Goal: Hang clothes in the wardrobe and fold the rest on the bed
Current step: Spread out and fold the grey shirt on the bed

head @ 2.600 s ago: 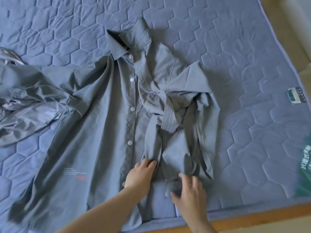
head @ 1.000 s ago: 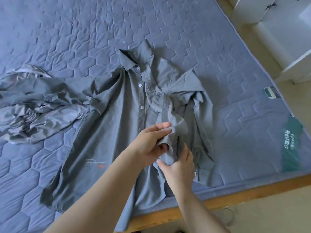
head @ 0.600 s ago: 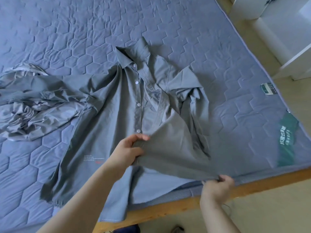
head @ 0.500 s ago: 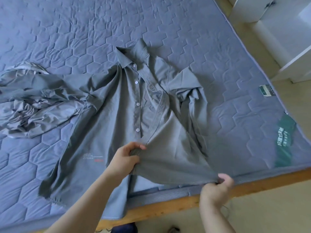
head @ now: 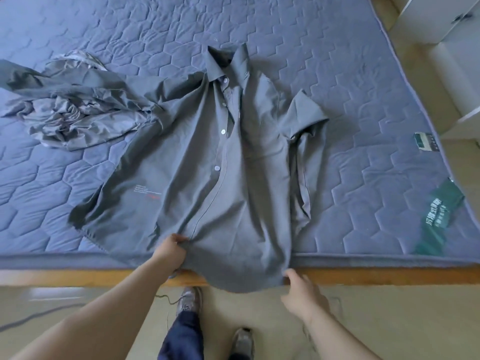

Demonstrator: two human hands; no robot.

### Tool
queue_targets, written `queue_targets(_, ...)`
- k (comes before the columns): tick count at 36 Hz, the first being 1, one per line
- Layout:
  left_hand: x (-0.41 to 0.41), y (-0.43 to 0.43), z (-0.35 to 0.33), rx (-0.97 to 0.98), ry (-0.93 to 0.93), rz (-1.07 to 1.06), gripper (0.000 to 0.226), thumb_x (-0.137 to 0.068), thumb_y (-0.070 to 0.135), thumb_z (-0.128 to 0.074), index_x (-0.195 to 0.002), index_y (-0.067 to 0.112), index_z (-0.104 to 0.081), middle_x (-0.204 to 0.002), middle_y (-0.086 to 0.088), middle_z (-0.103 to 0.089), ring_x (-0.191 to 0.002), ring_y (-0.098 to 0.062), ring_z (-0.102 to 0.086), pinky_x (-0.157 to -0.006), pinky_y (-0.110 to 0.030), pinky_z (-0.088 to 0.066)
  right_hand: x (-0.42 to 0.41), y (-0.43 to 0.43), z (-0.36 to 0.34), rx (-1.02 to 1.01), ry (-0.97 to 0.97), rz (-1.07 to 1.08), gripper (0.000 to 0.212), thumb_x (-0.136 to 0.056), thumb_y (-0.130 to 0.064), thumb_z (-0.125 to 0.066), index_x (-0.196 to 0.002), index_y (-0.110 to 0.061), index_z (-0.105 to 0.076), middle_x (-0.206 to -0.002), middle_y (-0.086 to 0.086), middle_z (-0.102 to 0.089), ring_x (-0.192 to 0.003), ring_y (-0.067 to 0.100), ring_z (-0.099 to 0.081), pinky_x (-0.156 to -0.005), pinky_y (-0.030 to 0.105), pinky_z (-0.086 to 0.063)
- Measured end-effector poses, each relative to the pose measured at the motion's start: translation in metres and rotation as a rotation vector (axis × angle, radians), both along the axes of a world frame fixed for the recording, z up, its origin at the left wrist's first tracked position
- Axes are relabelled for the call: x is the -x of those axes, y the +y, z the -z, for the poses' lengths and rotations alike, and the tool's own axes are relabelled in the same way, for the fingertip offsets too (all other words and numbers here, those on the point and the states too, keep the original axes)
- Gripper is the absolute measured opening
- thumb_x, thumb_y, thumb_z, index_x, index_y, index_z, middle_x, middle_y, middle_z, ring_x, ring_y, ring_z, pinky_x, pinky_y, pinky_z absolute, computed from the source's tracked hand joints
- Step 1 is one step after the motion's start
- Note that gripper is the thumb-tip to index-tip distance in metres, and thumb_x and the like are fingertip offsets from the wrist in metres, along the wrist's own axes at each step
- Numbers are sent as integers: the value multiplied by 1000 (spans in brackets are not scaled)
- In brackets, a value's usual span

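Grey button-up shirt (head: 228, 157): front-up on the quilted blue mattress (head: 350, 74), collar at the far end, hem hanging over the near edge past the wooden bed frame (head: 376, 276). Left hand (head: 170, 253): fingers curled, bunching the hem at the button placket. Right hand (head: 301, 294): fingertips at the other hem corner; blurred, cannot tell whether they pinch. Judged light, limp and creasing easily, likely to slide on the quilting. Best held at hem corners or shoulder seams and pulled taut. Crumpled grey garment (head: 78, 107) at left, touching the shirt's sleeve
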State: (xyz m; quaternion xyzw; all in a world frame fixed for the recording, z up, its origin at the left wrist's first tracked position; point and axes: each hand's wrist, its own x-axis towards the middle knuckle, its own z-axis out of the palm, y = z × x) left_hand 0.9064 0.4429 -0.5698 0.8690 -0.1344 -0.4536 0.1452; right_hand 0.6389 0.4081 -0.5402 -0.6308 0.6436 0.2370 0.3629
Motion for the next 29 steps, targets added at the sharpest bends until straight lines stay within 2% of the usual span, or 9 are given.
queue_targets(3,1,-11,-3,-145,-165,352,38,-90,22,-48,-128,14,-44,-124,-21,-52,-108,-37,-54,-82,-34,-47,-4,-14,6,-9,-100,120,37,-90,-29,-50,-127,-29,-44,-128,2,-50,-115,25,-53,-89,33,-46)
queue_targets(4,2,-17,-7,-175,-203,398,42,-90,27,-48,-130,17,-40,-129,-17,-49,-116,-36,-49,-92,-37,-44,-5,-18,6,0,-128,156,36,-91,-29,-50,-127,-27,-45,-128,3,-51,-113,25,-54,-88,33,-47)
queue_targets(6,4,-32,-16,-170,-258,414,43,-91,31,-47,-131,18,-39,-133,-14,-45,-123,-36,-41,-99,-40,-38,-8,-28,4,19,-163,217,32,-93,-27,-48,-125,-23,-47,-127,3,-53,-111,25,-55,-84,30,-44)
queue_targets(9,3,-62,-21,-26,-204,353,43,-89,22,-51,-131,17,-45,-132,-12,-48,-119,-32,-47,-94,-33,-39,-18,-48,1,68,-219,337,26,-93,-20,-49,-118,-17,-53,-121,5,-59,-109,26,-55,-83,28,-40)
queue_targets(12,-3,-94,-23,113,-114,204,32,-89,16,-49,-121,16,-53,-117,-7,-59,-99,-27,-57,-75,-25,-40,-33,-73,-2,94,-258,404,26,-93,-17,-49,-118,-15,-55,-119,4,-61,-109,26,-55,-77,25,-36)
queue_targets(14,-9,-119,-22,186,-63,123,22,-90,16,-45,-109,20,-57,-109,-4,-62,-90,-26,-58,-69,-26,-43,-44,-94,-2,133,-310,454,25,-92,-13,-51,-116,-13,-57,-113,6,-63,-104,26,-56,-75,24,-35)
queue_targets(17,-25,-166,-17,281,64,8,18,-90,8,-43,-95,18,-57,-101,-10,-64,-90,-29,-61,-71,-32,-50,-62,-134,-1,194,-345,507,21,-91,-13,-52,-111,-15,-59,-99,2,-61,-89,19,-52,-80,27,-39)
queue_targets(21,-42,-225,-12,310,191,-38,27,-90,2,-36,-102,11,-58,-76,0,-59,-65,-15,-57,-54,-23,-40,-88,-191,5,251,-413,555,19,-92,-12,-51,-109,-13,-60,-95,1,-58,-86,17,-51,-72,24,-35)
queue_targets(29,-67,-326,12,319,270,-143,25,-94,0,-31,-94,11,-54,-72,-2,-57,-59,-13,-56,-51,-21,-39,-131,-283,31,288,-517,629,11,-88,-13,-55,-92,-23,-57,-95,1,-63,-94,28,-63,-87,34,-46)
